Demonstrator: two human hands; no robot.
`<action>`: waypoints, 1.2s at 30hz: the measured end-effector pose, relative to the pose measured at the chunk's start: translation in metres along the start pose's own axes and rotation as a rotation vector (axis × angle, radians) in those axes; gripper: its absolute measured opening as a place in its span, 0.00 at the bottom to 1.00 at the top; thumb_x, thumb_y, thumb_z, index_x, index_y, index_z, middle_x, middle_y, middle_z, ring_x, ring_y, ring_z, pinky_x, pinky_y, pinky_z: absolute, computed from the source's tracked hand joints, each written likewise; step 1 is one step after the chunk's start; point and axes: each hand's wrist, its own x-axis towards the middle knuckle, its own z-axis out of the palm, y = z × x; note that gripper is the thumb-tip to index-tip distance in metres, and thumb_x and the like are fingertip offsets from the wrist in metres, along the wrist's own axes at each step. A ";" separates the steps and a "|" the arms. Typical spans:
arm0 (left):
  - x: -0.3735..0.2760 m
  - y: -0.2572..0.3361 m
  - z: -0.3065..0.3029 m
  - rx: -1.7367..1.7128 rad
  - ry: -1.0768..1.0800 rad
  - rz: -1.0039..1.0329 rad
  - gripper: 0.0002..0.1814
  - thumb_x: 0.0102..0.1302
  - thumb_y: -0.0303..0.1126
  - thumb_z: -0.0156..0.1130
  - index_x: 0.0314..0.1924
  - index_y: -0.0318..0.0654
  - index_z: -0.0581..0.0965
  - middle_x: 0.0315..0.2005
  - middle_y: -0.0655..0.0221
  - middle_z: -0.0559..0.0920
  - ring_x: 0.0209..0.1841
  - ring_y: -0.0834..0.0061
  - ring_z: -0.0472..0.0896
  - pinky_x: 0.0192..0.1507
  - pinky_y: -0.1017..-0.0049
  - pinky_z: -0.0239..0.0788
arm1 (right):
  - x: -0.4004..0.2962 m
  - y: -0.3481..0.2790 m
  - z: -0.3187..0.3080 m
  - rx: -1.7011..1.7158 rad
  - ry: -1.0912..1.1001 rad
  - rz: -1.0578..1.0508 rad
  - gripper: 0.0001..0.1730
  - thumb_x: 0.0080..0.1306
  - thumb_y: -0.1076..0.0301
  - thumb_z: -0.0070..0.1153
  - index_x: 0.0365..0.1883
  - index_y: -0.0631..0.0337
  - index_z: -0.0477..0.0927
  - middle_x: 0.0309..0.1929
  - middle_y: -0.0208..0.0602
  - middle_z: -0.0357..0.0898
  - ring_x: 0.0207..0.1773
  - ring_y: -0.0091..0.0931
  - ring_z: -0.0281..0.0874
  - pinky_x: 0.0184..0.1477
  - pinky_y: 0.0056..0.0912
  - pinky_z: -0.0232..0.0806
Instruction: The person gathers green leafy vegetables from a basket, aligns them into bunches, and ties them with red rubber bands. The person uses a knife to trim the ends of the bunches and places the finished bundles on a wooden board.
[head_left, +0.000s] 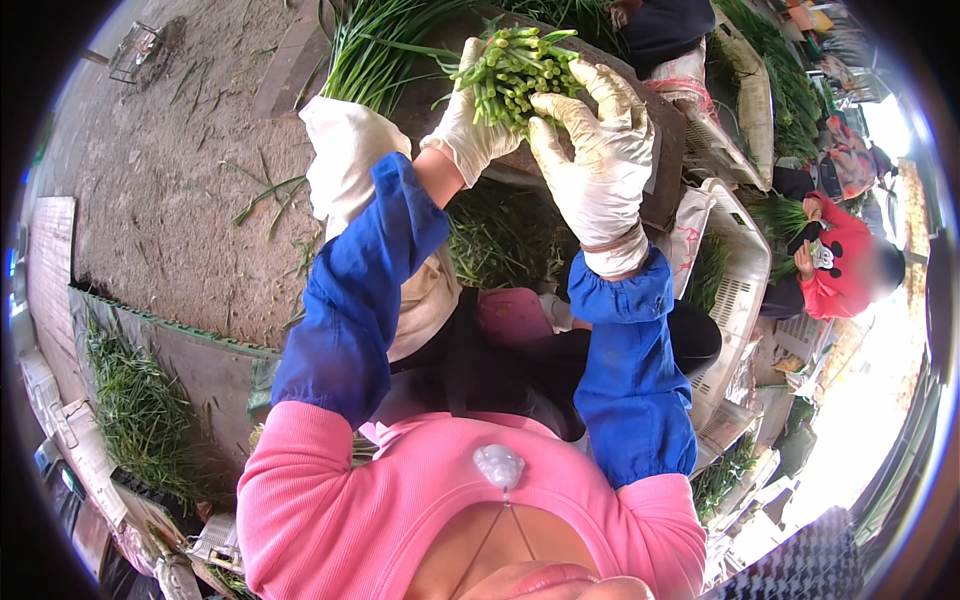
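Note:
My left hand (476, 127), in a whitish glove, is closed around a bundle of green vegetable stems (517, 71), with the cut ends facing up toward me. At the right side of the bundle, my right hand (592, 131), in a stained white glove, has its fingers spread and curved, their tips at the outer stems. Whether they touch the stems is hard to tell. Long green leafy stalks (375, 56) lie on a low wooden table (664, 161) beyond my left hand. Both forearms wear blue sleeve covers.
Loose green trimmings (506, 236) lie below the table. White plastic crates (739, 300) stand to the right, near a co-worker in red (847, 259) who holds greens. Another person sits at the top right. More cut greens (135, 405) are heaped at the left, behind a green-edged sheet (217, 345).

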 end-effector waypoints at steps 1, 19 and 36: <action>0.001 0.002 0.000 0.015 0.004 -0.016 0.34 0.69 0.65 0.50 0.61 0.45 0.74 0.57 0.57 0.79 0.58 0.54 0.78 0.62 0.49 0.70 | -0.001 0.001 0.001 -0.048 -0.014 -0.001 0.17 0.51 0.65 0.69 0.41 0.45 0.86 0.59 0.35 0.76 0.62 0.38 0.71 0.63 0.48 0.60; -0.007 -0.028 0.028 0.246 0.156 0.163 0.32 0.70 0.62 0.51 0.56 0.41 0.77 0.52 0.58 0.82 0.52 0.58 0.81 0.59 0.56 0.73 | -0.030 0.003 -0.004 0.738 0.142 0.136 0.09 0.58 0.73 0.70 0.37 0.59 0.85 0.57 0.39 0.81 0.70 0.39 0.66 0.71 0.42 0.57; 0.004 -0.015 0.009 0.049 -0.004 0.036 0.33 0.69 0.64 0.50 0.54 0.41 0.78 0.51 0.57 0.82 0.53 0.55 0.80 0.59 0.54 0.72 | -0.014 -0.010 -0.011 -0.044 -0.037 -0.004 0.17 0.51 0.63 0.71 0.41 0.43 0.83 0.66 0.35 0.67 0.68 0.41 0.64 0.69 0.54 0.53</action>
